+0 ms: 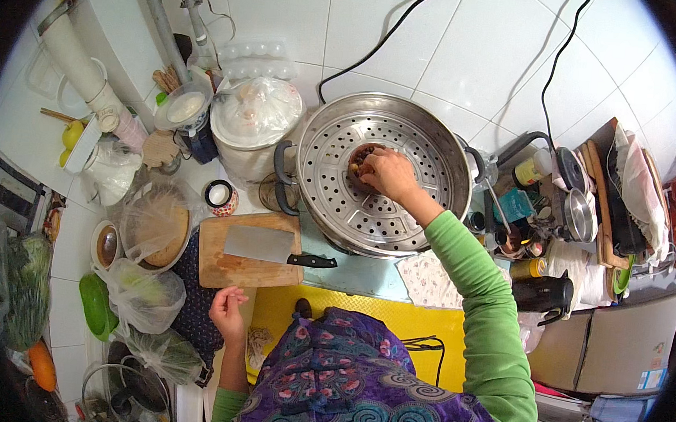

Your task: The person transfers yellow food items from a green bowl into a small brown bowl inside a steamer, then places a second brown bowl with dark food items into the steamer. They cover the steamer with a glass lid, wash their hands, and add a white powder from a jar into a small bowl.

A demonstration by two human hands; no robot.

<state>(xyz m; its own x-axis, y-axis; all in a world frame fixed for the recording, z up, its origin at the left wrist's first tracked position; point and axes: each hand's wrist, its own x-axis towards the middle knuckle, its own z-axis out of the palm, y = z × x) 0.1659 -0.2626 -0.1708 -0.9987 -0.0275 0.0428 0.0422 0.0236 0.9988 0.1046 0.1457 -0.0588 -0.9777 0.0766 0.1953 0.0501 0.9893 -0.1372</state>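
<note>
A wide stainless-steel steamer point(326, 210) with a perforated base and dark side handles stands before me. Inside it sits a small reddish-brown bowl point(354, 180) of dark, round pieces. My right hand point(389, 173) is over this bowl, fingers down in it; the palm hides the fingertips and anything between them. To the steamer's left, a cleaver point(259, 244) lies flat across a wooden cutting board point(251, 274), its black handle reaching past the board's edge. My left hand point(229, 309), loosely curled and seemingly holding nothing, hovers by the board's near left corner.
A patterned cloth point(430, 280) lies at the steamer's near right. A white lidded pot point(256, 123) under plastic stands behind the board, near a small dotted jar point(220, 195). Plastic-covered dough point(166, 234) fills a bowl at left. A dark jug point(541, 294) is at right.
</note>
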